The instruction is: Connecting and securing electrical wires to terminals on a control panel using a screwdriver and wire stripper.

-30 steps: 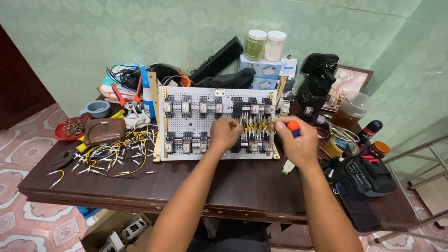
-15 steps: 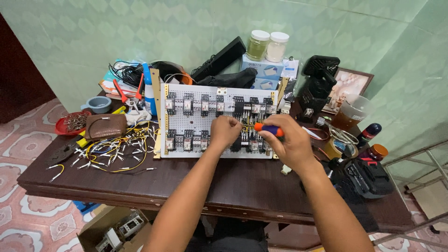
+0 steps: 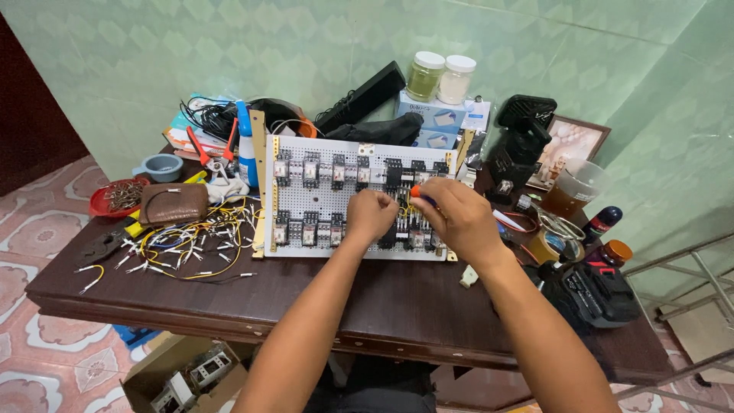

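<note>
While the white perforated panel lies flat on the dark counter, propped slightly so its rows of relays face upward, both hands work at its right-middle part. The left hand is curled into a loose fist, resting on the relays, apparently pinching a wire, though I cannot tell for sure. The right hand is closed around a screwdriver with an orange-and-blue handle, its tip hidden among the terminals. Cut yellow wires lie spread just left of the panel, within easy reach, beside a brown pouch and red-handled pliers.
</note>
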